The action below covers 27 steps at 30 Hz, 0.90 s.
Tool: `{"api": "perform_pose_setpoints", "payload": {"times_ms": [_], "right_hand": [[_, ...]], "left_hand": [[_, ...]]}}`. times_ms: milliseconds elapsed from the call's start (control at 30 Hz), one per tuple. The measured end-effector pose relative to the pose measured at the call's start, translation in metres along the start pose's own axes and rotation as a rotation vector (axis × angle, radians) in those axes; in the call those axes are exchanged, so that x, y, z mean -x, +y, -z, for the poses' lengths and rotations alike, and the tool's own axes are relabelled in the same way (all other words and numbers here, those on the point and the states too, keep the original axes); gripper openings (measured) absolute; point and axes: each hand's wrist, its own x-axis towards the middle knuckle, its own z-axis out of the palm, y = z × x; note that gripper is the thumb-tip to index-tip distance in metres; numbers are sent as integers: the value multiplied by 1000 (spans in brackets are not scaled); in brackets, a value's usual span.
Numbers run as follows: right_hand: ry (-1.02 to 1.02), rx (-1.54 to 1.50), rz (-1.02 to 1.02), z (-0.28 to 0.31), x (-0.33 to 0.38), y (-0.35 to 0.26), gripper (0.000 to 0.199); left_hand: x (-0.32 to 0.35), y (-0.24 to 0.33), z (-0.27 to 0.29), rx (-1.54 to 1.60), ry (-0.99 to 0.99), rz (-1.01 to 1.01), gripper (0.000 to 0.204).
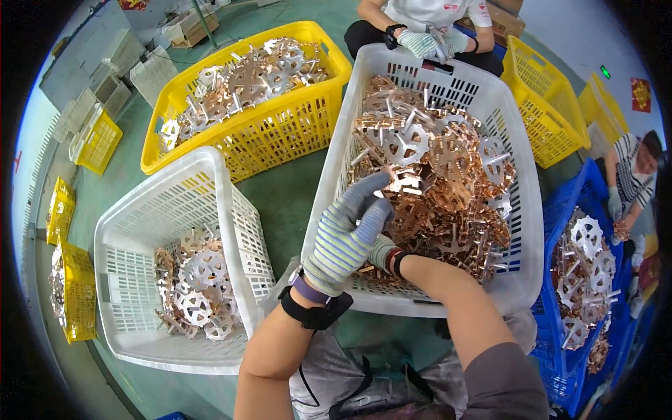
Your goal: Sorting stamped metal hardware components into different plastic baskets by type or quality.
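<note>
Striped knit fabric covers the left hand (346, 234), thumb and forefinger curved beside a shiny metal part (404, 183), and the half-hidden right hand (381, 253); whether either grips anything, I cannot tell. The part, its long axis unclear, is over jumbled copper-toned pieces (451, 157) in a white basket (532, 238) pointing lengthwise away.

a factory workshop is showing itself here: white crates (126, 297), a yellow crate (280, 129) and blue crates (560, 381) are standing on a green floor (297, 171), brimming or partly filling with toothed metal parts (406, 145). one gloved co-worker (423, 45) is sitting at the far side, another worker (633, 168) is handling pieces at right, and a lit green sign (605, 71) is glowing on the far right wall (584, 42).
</note>
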Motion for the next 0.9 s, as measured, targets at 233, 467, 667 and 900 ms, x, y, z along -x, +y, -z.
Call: {"api": "perform_pose_setpoints", "payload": {"times_ms": [233, 467, 667, 900], "right_hand": [[-525, 767, -734, -61, -102, -156, 48], [-943, 1184, -189, 24, -31, -236, 26], [-808, 1240, -325, 105, -18, -369, 26], [389, 529, -174, 131, 3, -417, 26]], "left_hand": [[20, -2, 37, -145, 133, 79, 34], [12, -13, 37, -105, 114, 64, 33], [8, -31, 30, -161, 51, 46, 32], [-7, -80, 48, -521, -6, 113, 36]]}}
